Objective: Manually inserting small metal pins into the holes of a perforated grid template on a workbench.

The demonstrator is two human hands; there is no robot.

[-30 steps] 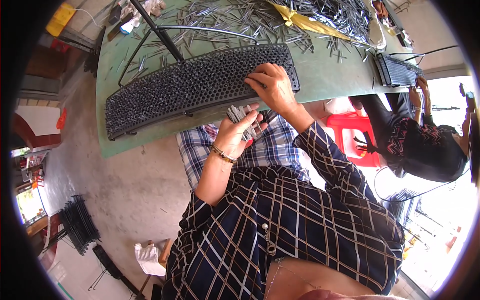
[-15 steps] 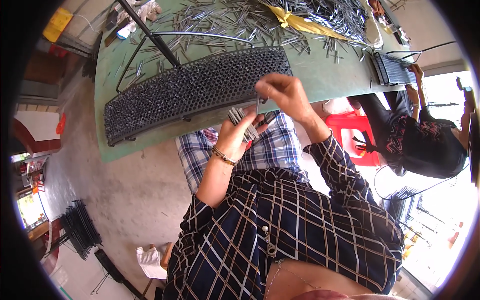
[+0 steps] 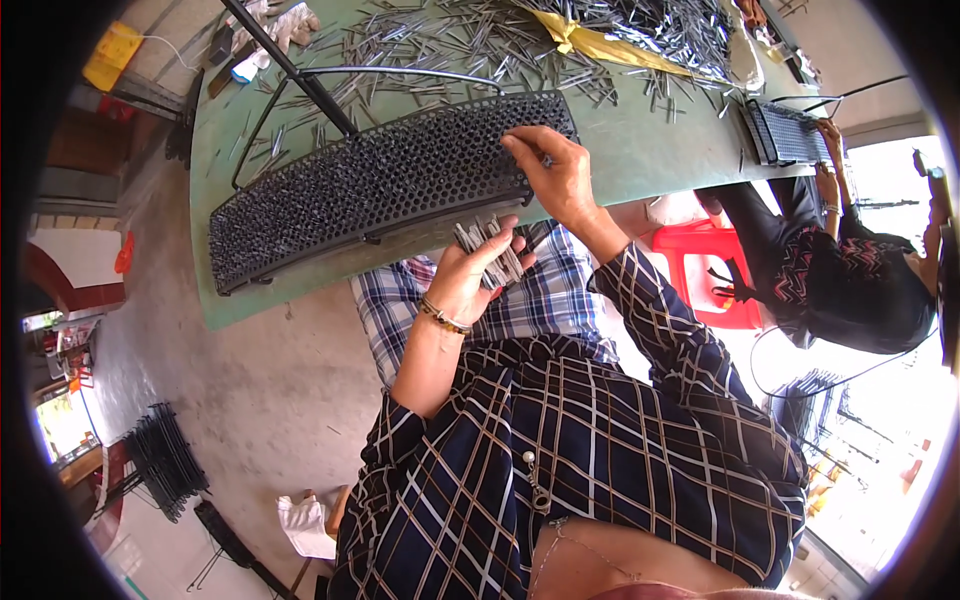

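Observation:
A long black rack (image 3: 380, 170) with rows of round holes lies along the near edge of the green table (image 3: 650, 150). Many holes on its left side look filled with dark pieces; those toward its right end look open. Just below the rack, my left hand (image 3: 465, 278) is closed around a bundle of thin grey metal strips (image 3: 505, 265). My right hand (image 3: 560, 175) is at the rack's right part, thumb and fingertips pinched together against the holes. Whatever sits between those fingertips is too small to make out.
Loose metal strips (image 3: 430, 45) are strewn over the table's far side, piled higher at the back right near a yellow cloth strip (image 3: 610, 52). To the right, another person (image 3: 850, 270) works at a similar rack (image 3: 790, 135), near a red stool (image 3: 705, 265).
My right hand has moved from above the left hand, where it held a thin strip, up and left onto the rack's holes. My left hand stays nearly in place with its bundle.

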